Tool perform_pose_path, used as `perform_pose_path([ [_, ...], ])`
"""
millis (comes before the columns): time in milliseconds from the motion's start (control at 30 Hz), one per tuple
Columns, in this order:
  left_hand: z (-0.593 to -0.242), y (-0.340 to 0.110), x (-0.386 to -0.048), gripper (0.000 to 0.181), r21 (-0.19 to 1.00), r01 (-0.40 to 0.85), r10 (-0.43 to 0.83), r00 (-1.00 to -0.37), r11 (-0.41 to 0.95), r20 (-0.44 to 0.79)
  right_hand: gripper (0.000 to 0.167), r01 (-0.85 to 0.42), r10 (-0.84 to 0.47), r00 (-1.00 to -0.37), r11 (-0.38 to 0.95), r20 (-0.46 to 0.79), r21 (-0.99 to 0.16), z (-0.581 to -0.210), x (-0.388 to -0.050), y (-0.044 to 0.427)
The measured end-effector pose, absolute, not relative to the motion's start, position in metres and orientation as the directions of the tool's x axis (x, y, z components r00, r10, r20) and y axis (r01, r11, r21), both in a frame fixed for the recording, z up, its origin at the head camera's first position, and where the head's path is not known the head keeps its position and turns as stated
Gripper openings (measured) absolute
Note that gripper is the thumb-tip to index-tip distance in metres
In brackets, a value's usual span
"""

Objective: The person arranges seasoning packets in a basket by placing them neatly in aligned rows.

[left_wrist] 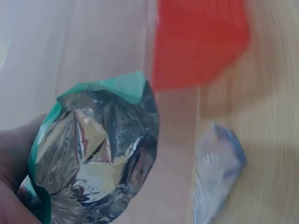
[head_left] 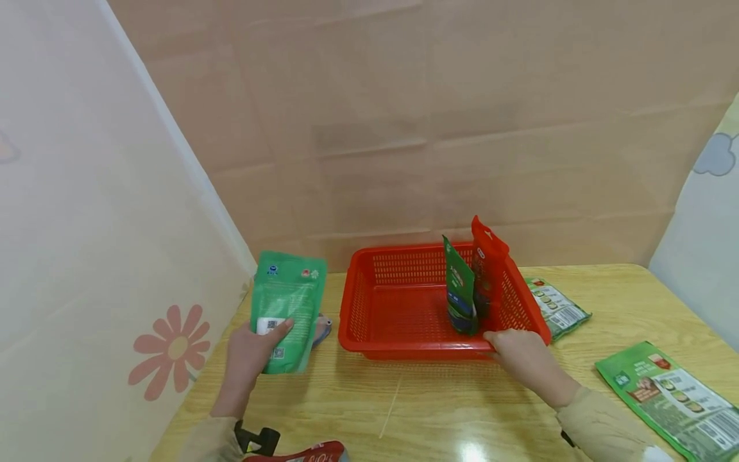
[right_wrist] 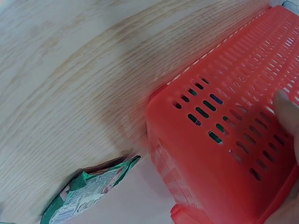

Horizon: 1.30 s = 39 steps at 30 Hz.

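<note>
My left hand (head_left: pixel 245 353) holds a green stand-up pouch (head_left: pixel 288 279) upright, thumb across its printed face, left of the red plastic basket (head_left: pixel 404 351). In the left wrist view the crinkled silvery foil bottom of the pouch (left_wrist: pixel 93 158) faces the camera. My right hand (head_left: pixel 522 353) grips the basket's front rim near its right corner; in the right wrist view a fingertip (right_wrist: pixel 282 109) lies against the slotted wall. Inside the basket, at its right end, a green packet (head_left: pixel 460 289) and a red packet (head_left: pixel 487 273) stand upright side by side.
A blue-and-white packet (left_wrist: pixel 217 172) lies on the table, partly hidden behind the pouch in the head view. Right of the basket lie two green packets, one by its wall (head_left: pixel 560 308), another nearer (head_left: pixel 670 394). A red package (head_left: pixel 317 452) shows at the bottom edge.
</note>
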State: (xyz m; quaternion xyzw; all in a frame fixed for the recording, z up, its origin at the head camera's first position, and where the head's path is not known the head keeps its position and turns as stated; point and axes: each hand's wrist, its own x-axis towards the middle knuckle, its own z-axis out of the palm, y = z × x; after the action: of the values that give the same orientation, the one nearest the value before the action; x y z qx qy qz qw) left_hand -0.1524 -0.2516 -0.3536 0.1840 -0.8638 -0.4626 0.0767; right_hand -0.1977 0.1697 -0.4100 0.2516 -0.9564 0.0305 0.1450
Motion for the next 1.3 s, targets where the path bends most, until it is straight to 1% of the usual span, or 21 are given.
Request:
perform_pose_path([
  [167,-0.342,-0.229,-0.150,0.054,0.888,-0.201,-0.369,-0.929,0.414,-0.038,0.023,-0.473,-0.448,-0.864,0.879,0.229,-0.065,-0.406,-0.198,0.169],
  [400,-0.337,-0.207,-0.146,0.050,0.943,-0.160,-0.347,-0.936,0.291,-0.051,0.021,-0.463,-0.435,-0.878,0.878,0.201,-0.123,-0.406,-0.197,0.167],
  [567,-0.338,-0.194,-0.145,0.050,0.956,-0.146,-0.327,-0.943,0.255,-0.057,0.020,-0.463,-0.431,-0.876,0.878,0.214,-0.125,-0.409,-0.195,0.168],
  [733,-0.340,-0.179,-0.145,0.048,0.967,-0.093,-0.261,-0.965,0.239,-0.028,0.019,-0.467,-0.426,-0.869,0.875,0.252,-0.132,-0.408,-0.194,0.169],
  [833,-0.341,-0.168,-0.144,0.047,0.973,-0.069,-0.219,-0.976,0.222,-0.019,0.024,-0.478,-0.426,-0.859,0.865,0.283,-0.149,-0.407,-0.194,0.169],
  [1000,-0.341,-0.151,-0.141,0.048,0.981,-0.039,-0.158,-0.987,0.190,-0.009,0.042,-0.506,-0.438,-0.844,0.843,0.310,-0.185,-0.406,-0.191,0.172],
  [1100,-0.342,-0.144,-0.141,0.051,0.983,-0.034,-0.131,-0.991,0.182,-0.010,0.046,-0.506,-0.424,-0.846,0.830,0.323,-0.234,-0.406,-0.187,0.173],
  [1200,-0.343,-0.140,-0.141,0.053,0.984,-0.030,-0.107,-0.994,0.177,-0.011,0.039,-0.491,-0.372,-0.856,0.804,0.359,-0.336,-0.406,-0.181,0.173],
  [1300,-0.344,-0.137,-0.141,0.055,0.985,-0.021,-0.079,-0.997,0.170,-0.008,0.033,-0.467,-0.302,-0.871,0.753,0.388,-0.463,-0.403,-0.173,0.170],
])
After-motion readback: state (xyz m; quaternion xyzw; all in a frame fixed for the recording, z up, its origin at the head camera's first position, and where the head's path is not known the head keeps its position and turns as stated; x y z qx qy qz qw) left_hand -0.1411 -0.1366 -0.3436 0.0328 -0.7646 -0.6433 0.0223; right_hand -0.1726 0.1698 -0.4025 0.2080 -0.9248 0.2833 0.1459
